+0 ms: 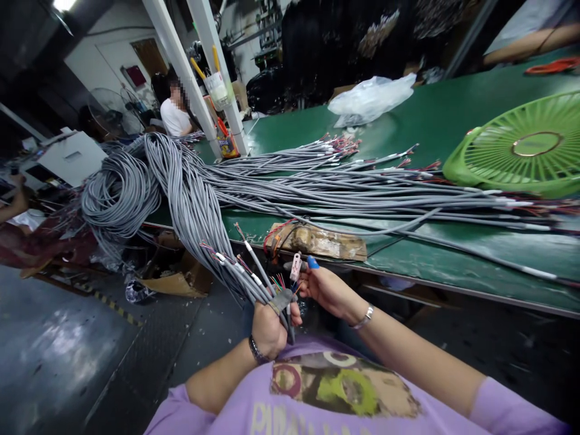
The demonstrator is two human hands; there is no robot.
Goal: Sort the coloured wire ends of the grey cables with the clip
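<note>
My left hand (pixel 269 329) is wrapped around a bundle of grey cables (pixel 244 281), close to their ends. Thin coloured wires (pixel 278 281) fan out from the cable ends, and a grey wrap (pixel 281 300) lies over the bundle at my fingers. My right hand (pixel 326 291), with a blue cover on the thumb, is closed in a pinch beside these wires. What its fingertips grip is too small to tell. Just by them is a small white piece with reddish marks (pixel 295 267); whether I touch it is unclear.
Long grey cables (pixel 344 193) lie along the green table (pixel 435 115), with coiled cables (pixel 120 193) at the left. A wooden block (pixel 321 241) with wires sits at the front edge. A green fan (pixel 525 145), plastic bag (pixel 371 99) and orange-handled tool (pixel 550 66) are further right. Other people are nearby.
</note>
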